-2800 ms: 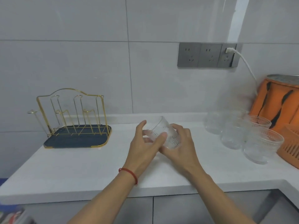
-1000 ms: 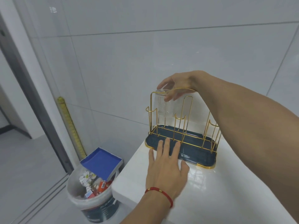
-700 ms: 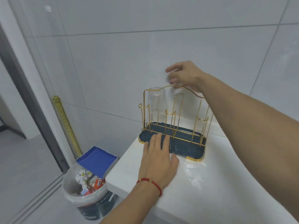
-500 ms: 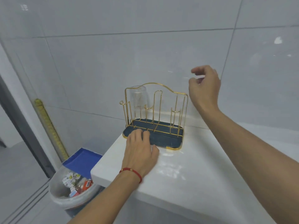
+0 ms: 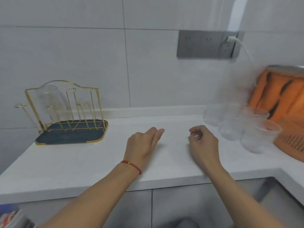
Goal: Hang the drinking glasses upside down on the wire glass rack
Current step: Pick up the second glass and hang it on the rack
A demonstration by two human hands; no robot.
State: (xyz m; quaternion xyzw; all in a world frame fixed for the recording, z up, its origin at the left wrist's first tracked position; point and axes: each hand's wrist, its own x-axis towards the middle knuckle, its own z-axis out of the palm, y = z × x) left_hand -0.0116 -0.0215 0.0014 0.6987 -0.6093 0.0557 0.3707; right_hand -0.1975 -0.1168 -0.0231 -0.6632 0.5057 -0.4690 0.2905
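A gold wire glass rack (image 5: pixel 92 96) on a dark blue tray (image 5: pixel 69 136) stands at the counter's back left. One clear glass (image 5: pixel 49 99) hangs upside down on its rear left peg. Several more clear glasses (image 5: pixel 230 130) stand in a blurred cluster at the right, near the wall. My left hand (image 5: pixel 143 143), with a red string on the wrist, hovers over the middle of the counter, fingers loosely curled and holding nothing. My right hand (image 5: pixel 202 145) is beside it, closer to the glasses, fingers curled inward and empty.
An orange striped container (image 5: pixel 279 92) and an orange slotted basket (image 5: pixel 291 142) sit at the far right behind the glasses. A grey socket strip (image 5: pixel 205 44) with a white plug and cable is on the tiled wall. The white counter (image 5: pixel 82 162) ends at a front edge above grey cabinets.
My right hand let go of the glass, which stays hung on the rack. Both hands came away from the rack to the counter's middle, and my view swung right toward the standing glasses.
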